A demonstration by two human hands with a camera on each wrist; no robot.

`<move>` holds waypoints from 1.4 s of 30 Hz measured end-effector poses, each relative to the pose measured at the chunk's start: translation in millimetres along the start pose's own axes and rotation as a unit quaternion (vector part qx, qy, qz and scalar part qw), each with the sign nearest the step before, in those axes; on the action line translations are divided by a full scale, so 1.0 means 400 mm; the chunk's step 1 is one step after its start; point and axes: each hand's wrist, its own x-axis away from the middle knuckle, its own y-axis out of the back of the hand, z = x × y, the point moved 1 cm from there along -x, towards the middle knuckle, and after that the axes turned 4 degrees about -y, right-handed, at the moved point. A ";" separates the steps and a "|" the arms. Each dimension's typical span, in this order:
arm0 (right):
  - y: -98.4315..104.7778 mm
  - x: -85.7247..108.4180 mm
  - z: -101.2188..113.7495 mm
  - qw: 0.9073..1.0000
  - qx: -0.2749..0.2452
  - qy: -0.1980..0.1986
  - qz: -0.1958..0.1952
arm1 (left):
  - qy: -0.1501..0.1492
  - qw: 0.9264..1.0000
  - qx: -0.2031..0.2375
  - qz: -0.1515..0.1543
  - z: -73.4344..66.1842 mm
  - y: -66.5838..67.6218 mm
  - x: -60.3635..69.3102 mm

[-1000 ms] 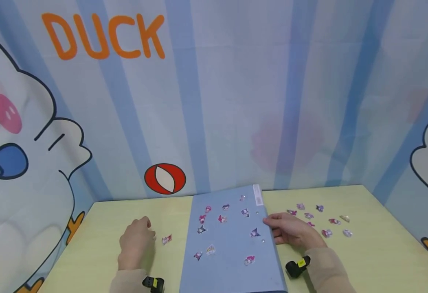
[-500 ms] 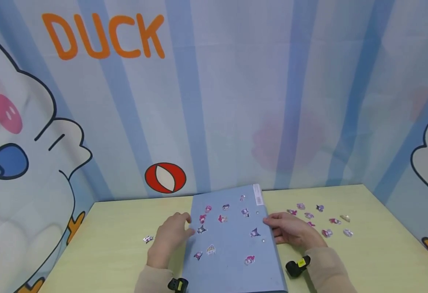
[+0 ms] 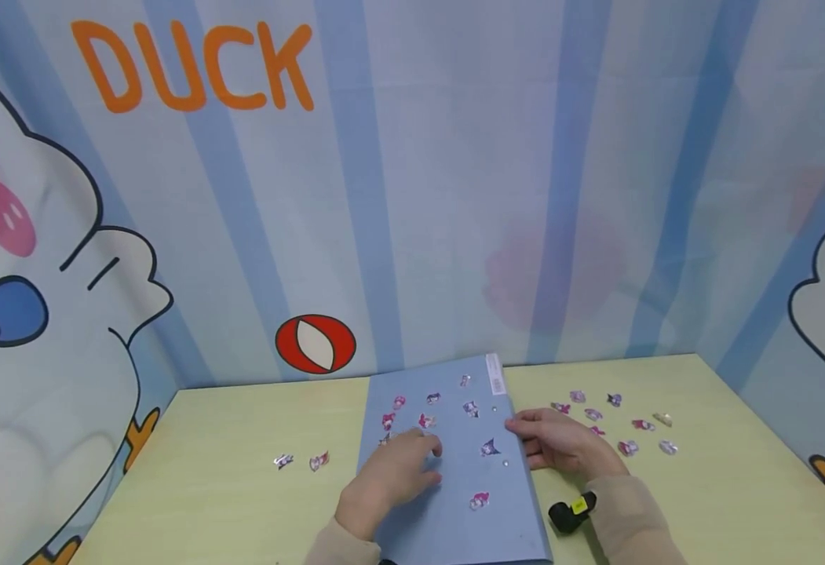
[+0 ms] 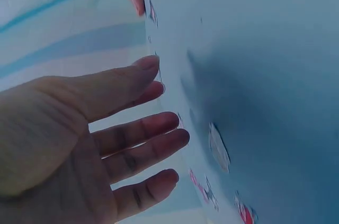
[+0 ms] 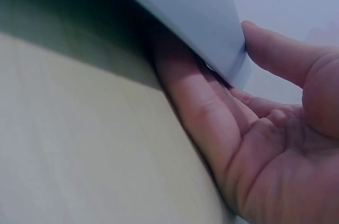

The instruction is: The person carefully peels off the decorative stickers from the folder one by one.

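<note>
Tabletop (image 3: 228, 502), pale yellow and faintly streaked, runs back to a striped blue backdrop (image 3: 454, 196), where orange letters (image 3: 237, 69) spell DUCK above a red-and-white oval (image 3: 344, 345) (a big cartoon bird (image 3: 38, 408) takes up the left side). Near the middle of that surface lies a blue folder (image 3: 460, 463), its front scattered with small stickers (image 3: 479, 501) and a white label (image 3: 495, 374) at its far right corner. My right hand (image 3: 560, 443) pinches the folder's right edge, thumb against it and fingers underneath, so this edge stands off the tabletop. My left hand (image 3: 396, 472) hangs over the folder's left half, fingers spread, nothing seen between them. Two loose stickers (image 3: 319, 461) lie left of the folder; a larger group (image 3: 627, 448) is strewn to its right.
</note>
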 end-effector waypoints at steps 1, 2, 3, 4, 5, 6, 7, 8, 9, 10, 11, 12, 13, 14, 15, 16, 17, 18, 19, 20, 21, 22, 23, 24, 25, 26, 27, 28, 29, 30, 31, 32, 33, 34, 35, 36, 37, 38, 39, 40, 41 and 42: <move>0.000 0.000 0.000 1.000 0.001 0.000 0.000 | -0.005 1.000 -0.004 0.003 -0.010 -0.003 -0.002; -0.001 0.000 0.001 1.000 0.001 0.000 0.000 | -0.008 1.000 -0.007 0.007 -0.019 -0.006 -0.003; -0.001 -0.001 0.001 1.000 0.002 0.000 0.000 | -0.014 1.000 -0.010 0.010 -0.028 -0.010 -0.005; -0.001 -0.001 0.002 1.000 0.002 0.000 0.000 | -0.019 1.000 -0.011 0.013 -0.037 -0.014 -0.006; -0.001 -0.001 0.002 1.000 0.002 0.001 0.000 | -0.025 0.999 -0.016 0.017 -0.045 -0.018 -0.009; -0.001 -0.001 0.003 1.000 0.002 0.002 0.001 | -0.033 0.999 -0.022 0.019 -0.053 -0.023 -0.010; -0.001 -0.002 0.003 1.000 0.000 0.001 0.003 | -0.039 0.999 -0.027 0.021 -0.060 -0.029 -0.012; -0.001 -0.002 0.003 1.000 -0.002 0.000 0.004 | -0.044 0.998 -0.033 0.023 -0.067 -0.034 -0.013; -0.001 -0.002 0.002 1.000 -0.003 -0.002 0.005 | -0.052 0.998 -0.042 0.020 -0.072 -0.040 -0.014; -0.001 -0.001 0.002 1.000 -0.003 -0.001 0.006 | -0.059 0.997 -0.052 0.018 -0.077 -0.046 -0.016; 0.000 -0.002 0.002 1.000 -0.004 -0.001 0.007 | -0.064 0.996 -0.060 0.017 -0.082 -0.051 -0.017; 0.000 -0.001 0.002 1.000 -0.004 -0.002 0.007 | -0.068 0.995 -0.066 0.017 -0.086 -0.056 -0.018; 0.000 -0.001 0.001 1.000 -0.005 -0.003 0.007 | -0.072 0.995 -0.071 0.018 -0.089 -0.061 -0.020; 0.001 -0.001 0.001 1.000 -0.005 -0.004 0.006 | -0.076 0.994 -0.072 0.020 -0.092 -0.064 -0.021; 0.001 -0.001 0.001 1.000 -0.004 -0.003 0.005 | -0.083 0.994 -0.072 0.021 -0.094 -0.068 -0.023; 0.002 -0.001 0.001 1.000 -0.003 -0.002 0.004 | -0.088 0.993 -0.070 0.024 -0.096 -0.071 -0.024; 0.002 -0.001 0.000 1.000 -0.002 -0.002 0.003 | -0.094 0.993 -0.066 0.027 -0.099 -0.072 -0.025; 0.002 0.000 0.000 1.000 -0.002 -0.003 0.003 | -0.102 0.992 -0.065 0.027 -0.101 -0.074 -0.025; 0.003 0.000 0.000 1.000 -0.002 -0.003 0.003 | -0.108 0.992 -0.063 0.029 -0.103 -0.075 -0.026; 0.003 0.000 0.000 1.000 -0.002 -0.003 0.003 | -0.114 0.991 -0.061 0.028 -0.105 -0.075 -0.026; 0.003 0.000 0.000 1.000 -0.001 -0.001 0.003 | -0.121 0.990 -0.063 0.026 -0.107 -0.075 -0.027; 0.003 0.001 0.001 1.000 0.000 -0.001 0.002 | -0.126 0.990 -0.064 0.024 -0.108 -0.075 -0.027; 0.003 0.001 0.001 1.000 0.000 -0.001 0.002 | -0.131 0.989 -0.065 0.024 -0.110 -0.075 -0.026; 0.003 0.001 0.001 1.000 0.000 -0.001 0.002 | -0.136 0.988 -0.067 0.024 -0.112 -0.076 -0.026; 0.003 0.001 0.001 1.000 0.000 -0.001 0.003 | -0.140 0.988 -0.069 0.022 -0.112 -0.077 -0.026; 0.003 0.001 0.002 1.000 0.000 0.000 0.002 | -0.144 0.987 -0.071 0.020 -0.113 -0.078 -0.027; 0.003 0.001 0.002 1.000 0.001 0.000 0.002 | -0.147 0.986 -0.074 0.018 -0.114 -0.079 -0.027; 0.003 0.001 0.002 1.000 0.001 0.000 0.002 | -0.149 0.986 -0.075 0.016 -0.114 -0.080 -0.028; 0.003 0.000 0.001 1.000 0.001 0.000 0.003 | -0.150 0.986 -0.076 0.015 -0.114 -0.081 -0.028; 0.003 0.000 0.001 1.000 0.000 0.001 0.003 | -0.151 0.986 -0.077 0.014 -0.114 -0.083 -0.028; 0.003 -0.001 0.000 1.000 0.000 0.001 0.004 | -0.151 0.986 -0.077 0.012 -0.114 -0.083 -0.028; 0.003 -0.001 -0.001 1.000 0.000 0.002 0.004 | -0.150 0.986 -0.076 0.011 -0.114 -0.084 -0.028; 0.003 -0.002 -0.002 1.000 -0.001 0.003 0.004 | -0.150 0.986 -0.077 0.010 -0.114 -0.086 -0.028; 0.003 -0.002 -0.003 1.000 -0.002 0.003 0.005 | -0.150 0.986 -0.077 0.009 -0.114 -0.087 -0.028; 0.003 -0.002 -0.004 1.000 -0.002 0.002 0.004 | -0.151 0.986 -0.077 0.008 -0.114 -0.087 -0.028; 0.003 -0.003 -0.005 1.000 -0.003 0.002 0.004 | -0.151 0.985 -0.077 0.008 -0.115 -0.088 -0.028; 0.003 -0.003 -0.005 1.000 -0.003 0.002 0.004 | -0.153 0.985 -0.078 0.008 -0.115 -0.088 -0.028; 0.003 -0.003 -0.005 1.000 -0.003 0.003 0.003 | -0.154 0.985 -0.077 0.008 -0.115 -0.089 -0.029; 0.003 -0.003 -0.005 1.000 -0.003 0.003 0.003 | -0.157 0.985 -0.076 0.007 -0.115 -0.089 -0.029; 0.002 -0.002 -0.005 1.000 -0.003 0.002 0.003 | -0.160 0.984 -0.073 0.007 -0.116 -0.089 -0.029; 0.002 -0.003 -0.005 1.000 -0.002 0.002 0.002 | -0.162 0.984 -0.069 0.007 -0.118 -0.088 -0.029; 0.002 -0.003 -0.005 1.000 -0.002 0.003 0.002 | -0.164 0.984 -0.067 0.006 -0.118 -0.087 -0.029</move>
